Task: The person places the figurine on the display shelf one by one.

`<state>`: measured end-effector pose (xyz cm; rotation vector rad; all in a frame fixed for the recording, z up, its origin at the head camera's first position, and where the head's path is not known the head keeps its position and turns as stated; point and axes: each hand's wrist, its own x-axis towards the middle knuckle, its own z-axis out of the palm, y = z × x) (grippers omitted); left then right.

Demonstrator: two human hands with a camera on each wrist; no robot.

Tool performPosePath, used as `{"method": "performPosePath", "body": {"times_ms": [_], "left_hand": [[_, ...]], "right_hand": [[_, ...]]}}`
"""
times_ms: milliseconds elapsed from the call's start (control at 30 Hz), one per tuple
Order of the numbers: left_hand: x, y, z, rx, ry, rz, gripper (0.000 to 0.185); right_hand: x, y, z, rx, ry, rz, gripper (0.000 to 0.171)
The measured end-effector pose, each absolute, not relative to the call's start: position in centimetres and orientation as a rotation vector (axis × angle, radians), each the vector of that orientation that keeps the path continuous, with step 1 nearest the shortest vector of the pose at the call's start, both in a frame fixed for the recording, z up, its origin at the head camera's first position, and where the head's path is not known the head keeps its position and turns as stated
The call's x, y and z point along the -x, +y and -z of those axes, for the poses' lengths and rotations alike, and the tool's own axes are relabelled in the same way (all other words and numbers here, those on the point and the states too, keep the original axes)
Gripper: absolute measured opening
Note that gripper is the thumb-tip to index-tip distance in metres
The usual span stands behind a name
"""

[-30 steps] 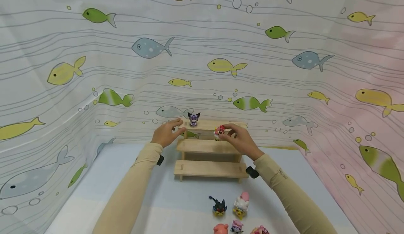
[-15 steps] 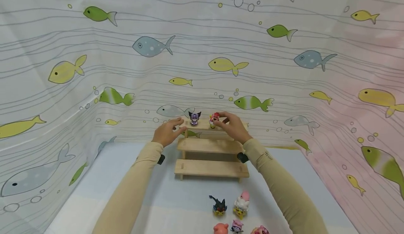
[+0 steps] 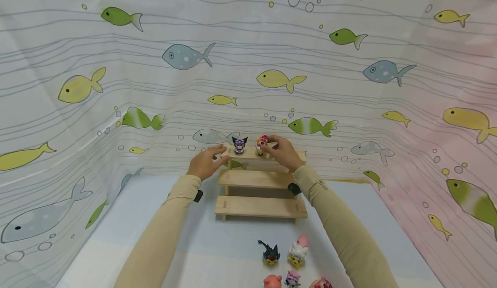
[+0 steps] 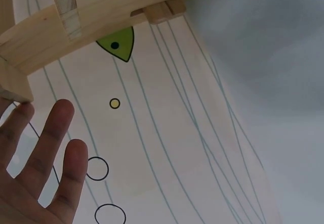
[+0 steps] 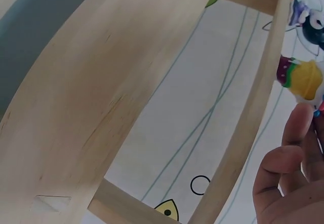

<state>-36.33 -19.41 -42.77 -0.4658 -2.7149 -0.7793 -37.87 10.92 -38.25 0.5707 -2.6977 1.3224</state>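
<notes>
A small red-topped figurine [image 3: 262,144] with a yellow and white body stands upright at the top step of the three-step wooden shelf [image 3: 256,178]. My right hand [image 3: 285,152] pinches it from the right side. The right wrist view shows the figurine's yellow middle and dark red base [image 5: 285,71] at the shelf edge, just above my fingertips. To its left on that step is a purple figurine [image 3: 239,147] with black pointed ears. My left hand [image 3: 203,162] is at the step's left end, fingers extended; in the left wrist view a fingertip [image 4: 24,111] meets the wood corner.
Several more figurines are on the table in front of the shelf: a black one [image 3: 270,253] with a tail, a white and pink one [image 3: 298,252], a coral one [image 3: 273,281], and others by the lower edge. A fish-patterned backdrop [image 3: 248,55] rises behind the shelf.
My right hand has raised the red-topped figurine from in front of the middle step to the top step, then shifted it slightly left. My left hand has stayed put.
</notes>
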Motion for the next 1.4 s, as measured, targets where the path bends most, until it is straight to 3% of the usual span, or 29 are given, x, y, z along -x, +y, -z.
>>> {"method": "performPosePath", "body": {"times_ms": [1033,1400], "left_hand": [[36.6,-19.1,43.0,0.472,-2.697,0.782,0.056],[37.0,-19.6,43.7,0.471,-2.683,0.764,0.060]], "right_hand": [[36.9,11.4,37.0,-0.578,-2.765,-1.290,0.059],[35.7,12.0,36.3,-0.593,-2.665,-1.265,0.052]]}}
